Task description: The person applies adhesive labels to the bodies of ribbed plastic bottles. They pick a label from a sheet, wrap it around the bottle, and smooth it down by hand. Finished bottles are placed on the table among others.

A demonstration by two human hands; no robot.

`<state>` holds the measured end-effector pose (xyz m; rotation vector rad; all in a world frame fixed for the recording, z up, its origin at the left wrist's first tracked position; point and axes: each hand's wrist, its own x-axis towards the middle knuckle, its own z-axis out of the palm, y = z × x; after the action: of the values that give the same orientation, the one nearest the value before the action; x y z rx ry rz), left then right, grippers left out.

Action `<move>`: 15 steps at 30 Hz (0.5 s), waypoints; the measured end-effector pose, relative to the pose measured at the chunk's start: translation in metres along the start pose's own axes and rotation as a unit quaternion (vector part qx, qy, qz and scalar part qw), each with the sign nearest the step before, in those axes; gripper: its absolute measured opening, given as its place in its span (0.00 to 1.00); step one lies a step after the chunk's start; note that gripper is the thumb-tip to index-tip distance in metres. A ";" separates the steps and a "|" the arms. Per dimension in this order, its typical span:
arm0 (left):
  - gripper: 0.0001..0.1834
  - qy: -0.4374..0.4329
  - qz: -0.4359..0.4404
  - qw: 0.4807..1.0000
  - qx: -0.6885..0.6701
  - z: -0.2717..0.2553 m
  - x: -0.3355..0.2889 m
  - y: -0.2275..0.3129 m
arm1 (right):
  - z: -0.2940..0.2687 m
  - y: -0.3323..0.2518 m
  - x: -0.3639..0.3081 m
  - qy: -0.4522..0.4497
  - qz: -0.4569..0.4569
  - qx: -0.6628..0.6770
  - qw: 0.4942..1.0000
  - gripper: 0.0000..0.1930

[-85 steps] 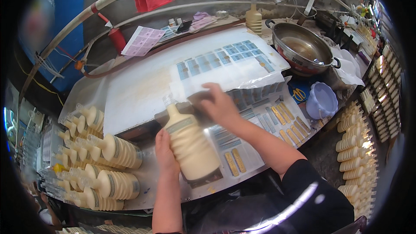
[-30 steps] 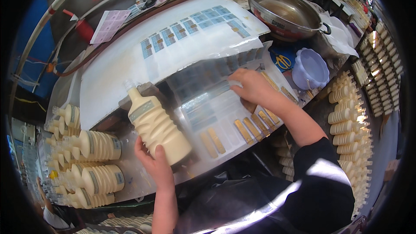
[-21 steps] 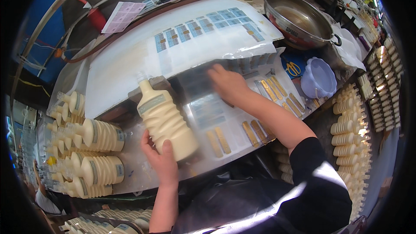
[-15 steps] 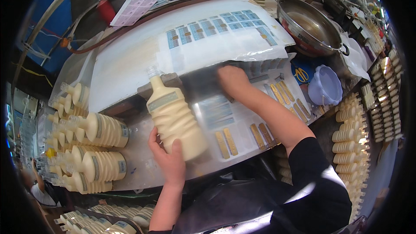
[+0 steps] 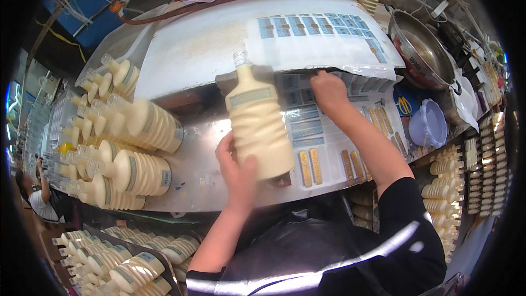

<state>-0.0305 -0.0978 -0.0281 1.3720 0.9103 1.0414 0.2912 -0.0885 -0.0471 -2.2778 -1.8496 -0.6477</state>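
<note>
— What does the bottle look like?

— It is a cream-coloured ribbed plastic bottle point(image 5: 257, 120) with a narrow clear neck and a pale label band near its shoulder. It is tilted, neck pointing away from the person, and it sits above the shiny metal bench point(image 5: 203, 170), its base end resting in the left hand.

— And the left hand?

— The left hand point(image 5: 236, 171) is closed around the bottle's base, fingers curled up its left side, thumb at the lower edge.

— The right hand?

— The right hand point(image 5: 327, 89) lies palm down, fingers bent, on the clear sheet of small blue and yellow stickers point(image 5: 323, 137) spread over the bench. Its fingertips touch the sheet's far edge; whether it pinches anything I cannot tell.

— What lies around them?

— Left of the left hand, a pile of the same cream bottles point(image 5: 126, 142) lies on its side. Beyond the right hand is a large white sheet with blue stickers point(image 5: 263, 44). Right of that hand stand a lilac plastic bowl point(image 5: 430, 129) and, farther off, a round metal pan point(image 5: 424, 55).
</note>
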 end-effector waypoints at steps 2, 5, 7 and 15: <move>0.35 -0.002 -0.003 1.000 -0.024 -0.003 -0.005 -0.001 | -0.005 -0.003 -0.006 0.040 -0.022 0.033 0.998 0.07; 0.34 -0.008 0.028 0.997 0.070 -0.010 -0.013 -0.007 | -0.021 -0.007 -0.016 0.070 -0.010 0.066 0.995 0.07; 0.36 -0.010 0.018 0.997 0.076 -0.012 -0.019 -0.002 | -0.048 -0.016 -0.021 0.098 0.045 0.189 0.976 0.07; 0.36 -0.058 0.015 0.997 0.051 -0.023 -0.024 0.003 | -0.176 -0.107 -0.070 -0.235 0.288 0.716 0.591 0.15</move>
<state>-0.0602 -0.1130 -0.0278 1.5194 0.8704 0.9377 0.1359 -0.1906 0.0654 -1.5118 -0.7625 1.2347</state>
